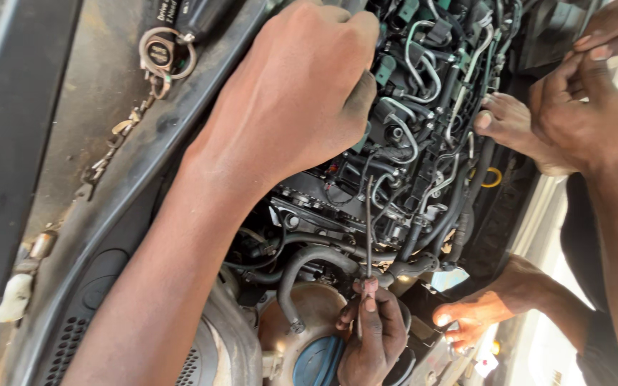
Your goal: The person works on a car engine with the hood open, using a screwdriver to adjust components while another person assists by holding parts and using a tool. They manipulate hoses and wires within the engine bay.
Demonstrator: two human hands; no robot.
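Over an open engine bay (409,179), the left hand (291,100) reaches in from the lower left, fingers curled together and pressed down among the hoses; what they grip, if anything, cannot be told. The right hand (373,336), low in the picture, is pinched shut on a thin dark rod (369,229), whose long axis runs nearly straight up the picture from the fingertips toward the engine's middle. A blue round cap (317,361) sits just left of that hand. At upper left, a key ring (166,53) with a chain (119,136) lies on the cowl, beside a dark tag bearing small white lettering. Other people's hands (588,114) crowd the right edge.
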